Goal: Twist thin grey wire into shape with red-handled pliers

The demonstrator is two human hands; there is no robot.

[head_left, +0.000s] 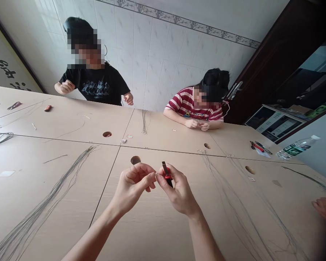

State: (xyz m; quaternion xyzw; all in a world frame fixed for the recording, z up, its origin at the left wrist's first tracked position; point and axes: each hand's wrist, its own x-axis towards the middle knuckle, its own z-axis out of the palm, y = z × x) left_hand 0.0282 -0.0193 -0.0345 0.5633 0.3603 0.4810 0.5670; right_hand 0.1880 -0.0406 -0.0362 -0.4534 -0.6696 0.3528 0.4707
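Just above the middle of the table, my left hand (137, 183) and my right hand (176, 190) meet at the fingertips. My left thumb and index finger pinch a thin wire, whose fine strand loops faintly over the fingers. Between both sets of fingertips sits a tiny pale metallic piece (155, 175), too small to make out. My right hand also grips a small black-and-red hand tool (167, 173); its dark flat end points up and away, and the fingers hide the rest, so its exact kind is unclear.
A bundle of thin grey wires (67, 174) lies to the left, looser wires (228, 195) to the right. Two people sit across the table (141, 232). Cable holes (136, 159) pierce the tabletop. Red-handled pliers (256, 146) and a water bottle (297, 148) are at right. Another person's hand (324, 208) shows there.
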